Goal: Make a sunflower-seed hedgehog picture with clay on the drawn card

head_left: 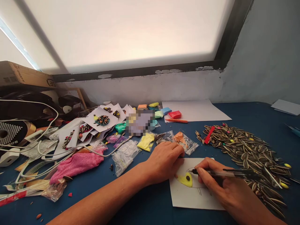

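Observation:
A white sheet of paper lies on the table, bearing a yellow clay shape with a dark round spot and thin drawn lines around it. My right hand grips a black pen, its tip on the paper just above the yellow piece. Over the paper's upper left corner rests my left hand, fingers bent down against it with no object visible in them; its fingertips are partly hidden. To the right spreads a pile of striped sunflower seeds.
A red strip lies on the seeds. Clay packets, including a red one, stand behind my hands beside a blank sheet. Leftward are seed-decorated cards, a pink cloth, white cables and a cardboard box.

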Action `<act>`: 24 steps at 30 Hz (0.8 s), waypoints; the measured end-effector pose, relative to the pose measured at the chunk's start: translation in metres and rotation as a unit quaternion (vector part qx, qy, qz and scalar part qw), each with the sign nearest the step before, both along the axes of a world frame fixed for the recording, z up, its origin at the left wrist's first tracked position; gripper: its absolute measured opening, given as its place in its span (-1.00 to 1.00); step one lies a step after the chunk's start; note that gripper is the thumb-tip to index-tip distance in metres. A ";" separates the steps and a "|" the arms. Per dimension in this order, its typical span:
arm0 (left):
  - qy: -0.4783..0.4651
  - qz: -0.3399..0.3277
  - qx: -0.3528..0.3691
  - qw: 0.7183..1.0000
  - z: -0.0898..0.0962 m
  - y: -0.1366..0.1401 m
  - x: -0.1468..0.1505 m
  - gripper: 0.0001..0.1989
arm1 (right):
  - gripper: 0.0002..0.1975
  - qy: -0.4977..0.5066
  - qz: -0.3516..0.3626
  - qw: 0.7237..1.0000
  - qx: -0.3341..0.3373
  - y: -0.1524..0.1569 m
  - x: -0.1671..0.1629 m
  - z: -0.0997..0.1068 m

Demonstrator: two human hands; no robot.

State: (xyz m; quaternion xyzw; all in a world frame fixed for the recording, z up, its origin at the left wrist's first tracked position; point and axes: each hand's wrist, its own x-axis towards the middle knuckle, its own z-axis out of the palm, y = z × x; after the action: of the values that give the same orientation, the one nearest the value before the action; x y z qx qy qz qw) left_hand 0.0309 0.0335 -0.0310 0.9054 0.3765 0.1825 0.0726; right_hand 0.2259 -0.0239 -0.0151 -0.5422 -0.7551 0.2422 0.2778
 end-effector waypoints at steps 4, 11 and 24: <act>0.006 0.000 -0.006 1.000 0.001 0.000 -0.001 -0.97 | -0.66 0.003 -0.023 1.000 0.011 0.000 0.002 0.002; 0.004 -0.003 -0.004 1.000 -0.001 0.000 -0.001 -0.97 | -0.68 -0.001 -0.018 1.000 0.014 0.002 0.001 0.001; 0.009 -0.003 -0.009 1.000 0.000 0.000 -0.001 -0.96 | -0.68 -0.008 -0.010 1.000 0.023 0.002 0.003 -0.001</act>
State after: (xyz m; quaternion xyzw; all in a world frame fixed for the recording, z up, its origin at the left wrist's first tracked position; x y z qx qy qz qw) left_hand 0.0296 0.0332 -0.0308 0.9072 0.3763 0.1711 0.0779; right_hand 0.2286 -0.0220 -0.0165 -0.5450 -0.7571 0.2179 0.2869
